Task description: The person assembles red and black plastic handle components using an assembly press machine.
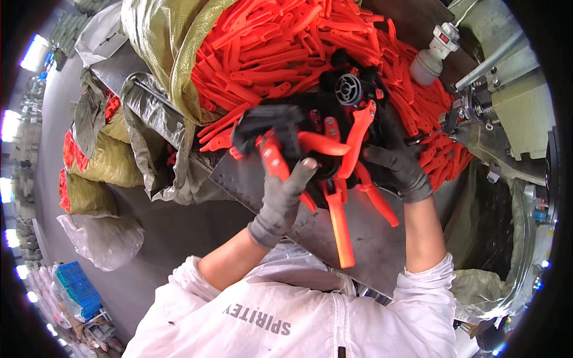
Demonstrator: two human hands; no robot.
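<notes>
My left fingers (296, 179) grasp red-handled tools (358, 140). Whether my right fingers (383, 159) grip, I can't tell. Red pieces (256, 68) lie heaped far.

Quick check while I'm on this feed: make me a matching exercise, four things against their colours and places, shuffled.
1. Left hand
2. Heap
3. Crate
4. Shirt

A. Blue, at the lower left
B. White, along the bottom edge
C. Grey-gloved, thumb over a handle
D. Red, toward the picture's top

Pairs: 1-C, 2-D, 3-A, 4-B
</notes>
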